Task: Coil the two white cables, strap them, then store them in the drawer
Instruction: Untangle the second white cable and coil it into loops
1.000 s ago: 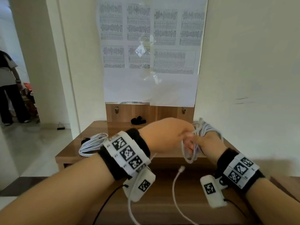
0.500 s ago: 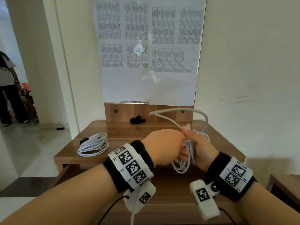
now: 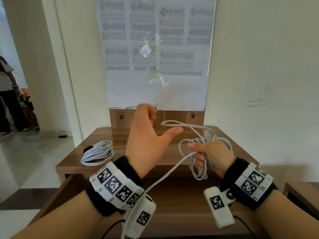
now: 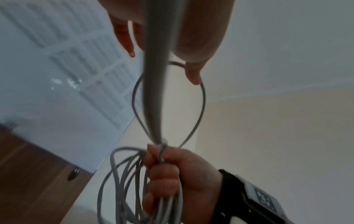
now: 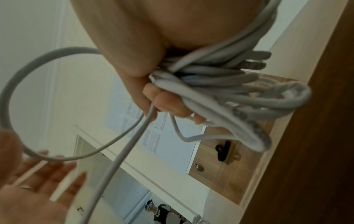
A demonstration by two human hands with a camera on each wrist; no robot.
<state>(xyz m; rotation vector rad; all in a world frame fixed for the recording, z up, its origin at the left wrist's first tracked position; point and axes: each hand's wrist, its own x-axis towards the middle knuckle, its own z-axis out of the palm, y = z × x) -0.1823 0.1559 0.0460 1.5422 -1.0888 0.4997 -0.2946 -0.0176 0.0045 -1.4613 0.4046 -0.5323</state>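
My right hand (image 3: 205, 154) grips a bundle of white cable loops (image 3: 198, 163) above the table's front edge; the right wrist view shows its fingers (image 5: 164, 104) curled round the strands. One wide loop (image 3: 186, 125) arches up from the bundle, close to my left thumb (image 4: 191, 74). My left hand (image 3: 160, 121) is raised to the left of the bundle, fingers straight, holding nothing. The cable's free tail (image 3: 165, 175) runs down past my left wrist. A second white cable (image 3: 97, 153) lies coiled on the wooden table (image 3: 120, 135), with a black strap (image 3: 86, 149) beside it.
Another black strap (image 5: 223, 151) lies at the back of the table by a wooden panel with two metal hooks (image 3: 121, 115). A darker wooden surface (image 3: 172, 195) sits below the front edge. A person (image 3: 8, 94) stands in the doorway at far left.
My left hand has let go of the cable, opened and risen up and to the left. The loop it laid now stands free above the bundle in my right hand.
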